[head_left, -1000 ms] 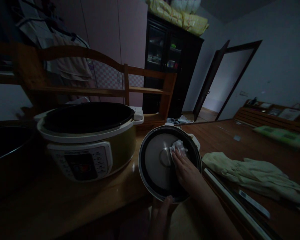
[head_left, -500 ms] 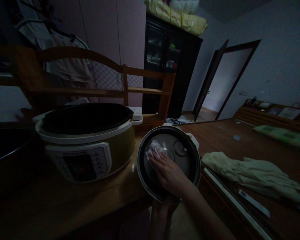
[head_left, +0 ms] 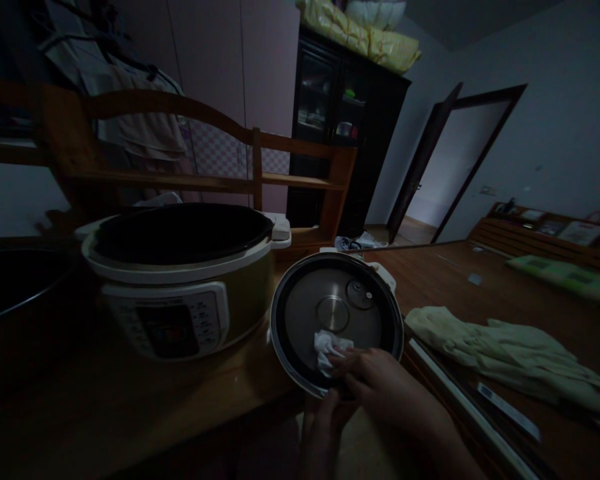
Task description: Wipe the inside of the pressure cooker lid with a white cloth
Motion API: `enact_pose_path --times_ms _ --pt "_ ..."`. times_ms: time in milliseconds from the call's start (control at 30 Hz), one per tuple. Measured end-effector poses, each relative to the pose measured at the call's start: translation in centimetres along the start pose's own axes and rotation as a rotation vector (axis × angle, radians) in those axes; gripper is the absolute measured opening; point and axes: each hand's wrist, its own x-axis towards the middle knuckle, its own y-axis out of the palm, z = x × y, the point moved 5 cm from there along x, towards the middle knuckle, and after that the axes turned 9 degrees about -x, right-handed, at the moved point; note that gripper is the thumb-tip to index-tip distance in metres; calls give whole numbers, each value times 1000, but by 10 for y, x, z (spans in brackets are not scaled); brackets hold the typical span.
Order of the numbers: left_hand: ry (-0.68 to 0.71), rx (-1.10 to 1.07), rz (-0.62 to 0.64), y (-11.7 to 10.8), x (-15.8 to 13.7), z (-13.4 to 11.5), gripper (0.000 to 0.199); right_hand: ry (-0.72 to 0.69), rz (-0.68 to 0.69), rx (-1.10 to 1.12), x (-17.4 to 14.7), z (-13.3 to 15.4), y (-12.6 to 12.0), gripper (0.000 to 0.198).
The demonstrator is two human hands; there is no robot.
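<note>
A round rice cooker lid (head_left: 300,307) is tilted with its metal inner side toward me, beside the cooker. My right hand (head_left: 377,380) presses a crumpled white tissue (head_left: 327,347) against the lower part of that inner side, its fingers closed on the tissue. Below it, my left hand (head_left: 323,420) grips the lid's bottom rim, thumb at the front and the other fingers mostly hidden. To the left stands the green and white rice cooker (head_left: 247,293), its top uncovered and its control panel facing me.
The cooker stands on a wooden desk (head_left: 220,380) with a shelf rail (head_left: 205,183) behind it. At the far left is a dark pot (head_left: 20,320). On the right, a pale green garment (head_left: 500,347) and a remote control (head_left: 510,410) lie on a wooden surface.
My right hand has moved the tissue down and slightly right across the lid, uncovering its middle. My left hand remains at the bottom rim.
</note>
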Motion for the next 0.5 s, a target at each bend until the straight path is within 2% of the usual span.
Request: enact_pose_path --times_ms 233,367,500 --pt "-12 -7 9 -7 4 6 66 172 -38 -138 -14 -38 8 39" --pt "6 18 -6 -14 9 8 69 140 -78 -179 -8 -55 21 56" --pt "44 72 -37 -24 16 15 70 121 -127 -207 1 -60 30 73"
